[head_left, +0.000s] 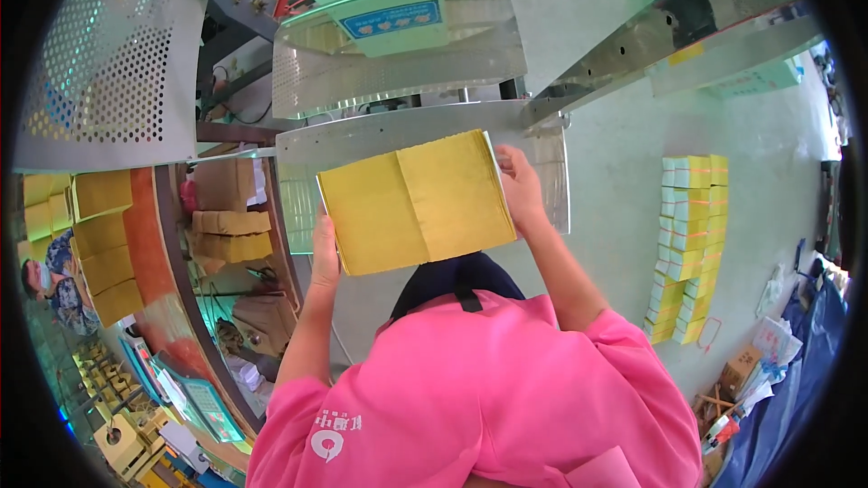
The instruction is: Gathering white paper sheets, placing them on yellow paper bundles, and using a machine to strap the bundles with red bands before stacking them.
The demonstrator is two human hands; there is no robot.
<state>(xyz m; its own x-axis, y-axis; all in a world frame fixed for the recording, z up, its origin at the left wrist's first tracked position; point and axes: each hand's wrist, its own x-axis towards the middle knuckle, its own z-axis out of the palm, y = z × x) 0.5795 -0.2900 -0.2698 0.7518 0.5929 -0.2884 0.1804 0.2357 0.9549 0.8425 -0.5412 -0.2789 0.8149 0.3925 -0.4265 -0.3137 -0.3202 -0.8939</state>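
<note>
A thick stack of yellow paper (pixel 411 203) is held up in front of me, tilted slightly, with a crease down its middle. My left hand (pixel 325 248) grips its left edge, thumb at the side and the other fingers hidden. At the opposite edge, my right hand (pixel 520 185) presses with bent fingers; its fingertips are partly out of sight. White sheet edges show along the stack's right side. Just beyond lies a metal tray-like surface (pixel 362 136), below a perforated guard (pixel 398 63) of a machine.
Bundles of yellow paper tied with bands (pixel 692 235) stand in rows on the floor at right. To the left, a shelf (pixel 167 244) holds brown paper stacks (pixel 231 235). A metal beam (pixel 651 36) crosses the upper right. Another person (pixel 59 280) is at far left.
</note>
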